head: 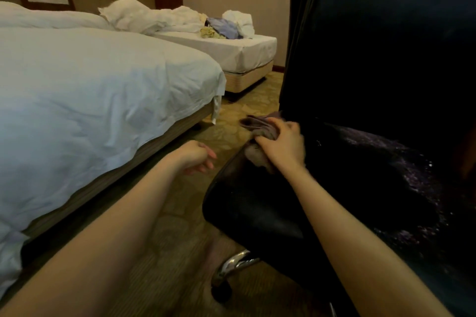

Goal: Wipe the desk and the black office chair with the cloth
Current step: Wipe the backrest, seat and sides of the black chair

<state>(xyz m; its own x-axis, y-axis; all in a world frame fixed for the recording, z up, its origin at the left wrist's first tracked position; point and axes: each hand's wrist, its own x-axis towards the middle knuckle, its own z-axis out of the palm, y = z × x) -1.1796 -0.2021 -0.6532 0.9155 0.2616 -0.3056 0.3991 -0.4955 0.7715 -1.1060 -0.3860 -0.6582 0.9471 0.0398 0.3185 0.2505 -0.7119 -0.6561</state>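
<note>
The black office chair (pixel 373 85) fills the right side, its tall backrest upright and its seat below. My right hand (pixel 282 145) presses a bunched grey-purple cloth (pixel 260 127) against the seat's left rear edge, where seat and backrest meet. My left hand (pixel 197 157) hovers over the carpet just left of the seat, fingers loosely curled, holding nothing. The desk is out of view.
A bed with white bedding (pixel 90 100) runs along the left, close to the chair. A second bed (pixel 231 51) with crumpled sheets and clothes stands behind. Patterned carpet (pixel 226 134) shows between them. The chair's chrome base and a caster (pixel 226 273) sit low in front.
</note>
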